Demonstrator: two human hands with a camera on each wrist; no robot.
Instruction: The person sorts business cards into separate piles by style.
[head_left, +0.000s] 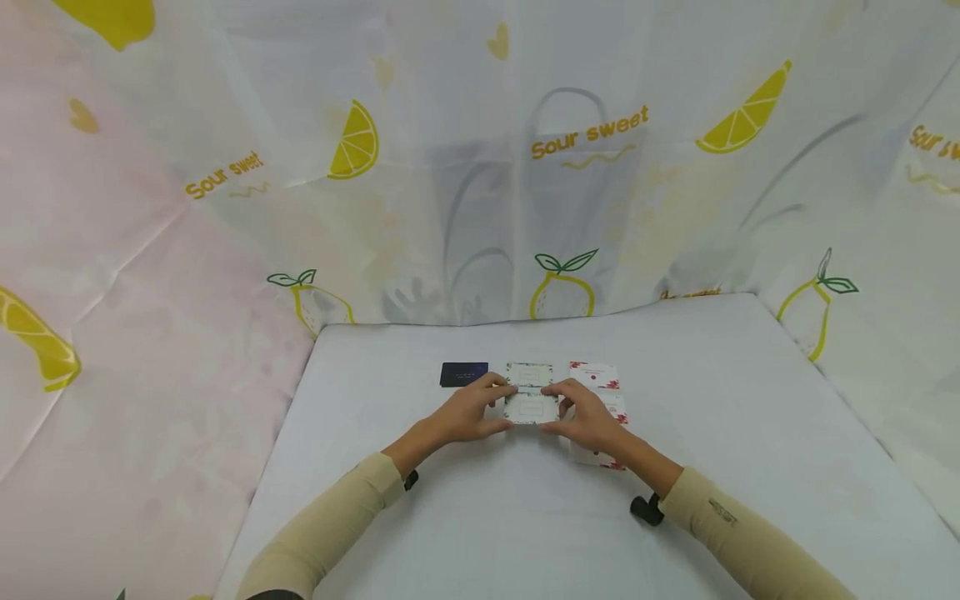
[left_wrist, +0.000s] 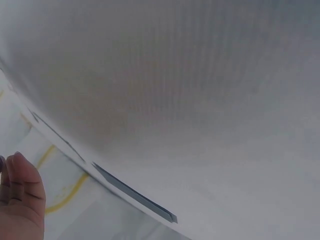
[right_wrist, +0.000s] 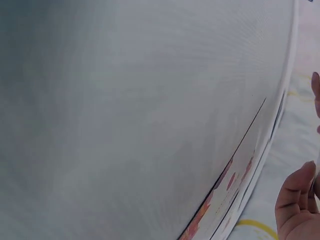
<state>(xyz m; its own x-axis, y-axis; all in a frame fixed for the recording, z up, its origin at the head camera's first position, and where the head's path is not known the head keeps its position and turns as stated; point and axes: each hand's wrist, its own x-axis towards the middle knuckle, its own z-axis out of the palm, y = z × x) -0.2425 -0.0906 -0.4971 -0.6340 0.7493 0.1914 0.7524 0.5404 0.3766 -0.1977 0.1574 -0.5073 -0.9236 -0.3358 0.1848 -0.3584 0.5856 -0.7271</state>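
Observation:
Both hands hold one white card with a leafy border (head_left: 532, 409) between them, in the middle of the head view. My left hand (head_left: 474, 410) pinches its left edge, and my right hand (head_left: 588, 418) pinches the right edge. Just beyond it lies a similar white card (head_left: 529, 372). A dark card (head_left: 459, 374) sits to the left, past the left fingers. Beside and under the right hand lie white cards with red flowers (head_left: 594, 375), partly covered by that hand. Each wrist view catches only part of its hand, the left (left_wrist: 22, 205) and the right (right_wrist: 298, 205).
A white cloth covers the table (head_left: 465, 533). Behind it hangs a pale curtain (head_left: 420, 208) printed with lemons and lettering, which also encloses the sides. Seen from the left wrist, the dark card (left_wrist: 135, 194) lies flat near the far edge.

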